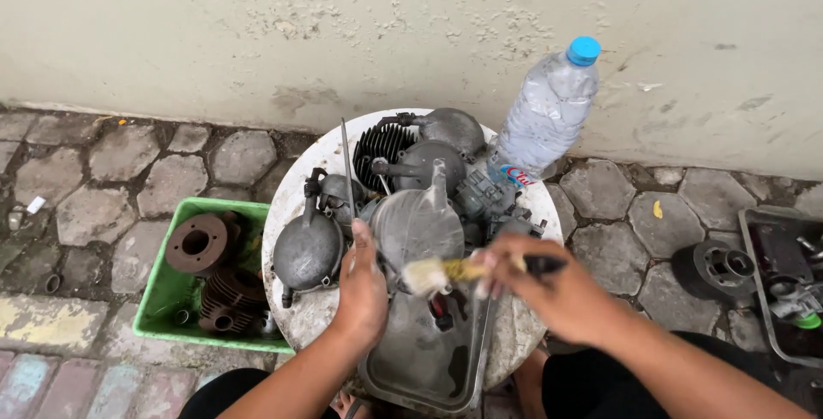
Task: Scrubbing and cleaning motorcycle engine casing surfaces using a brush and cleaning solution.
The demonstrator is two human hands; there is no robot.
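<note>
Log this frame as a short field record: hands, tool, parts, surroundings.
left hand: steadies a grey metal part over the steel tray
right hand: grips a paintbrush, bristles at the grey part
work surface: round white table, crowded with grimy engine parts
bottle: clear plastic bottle, blue cap, at the table's far edge
green crate: on the ground to the left, holds rusty finned cylinders
right side: dark tray with more parts
ground: stone pavers beside a pale wall

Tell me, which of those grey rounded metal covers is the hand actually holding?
The middle cover, directly above the metal tray. The left hand grips its lower edge while the right hand holds a paintbrush against it; the other covers sit untouched.
</note>
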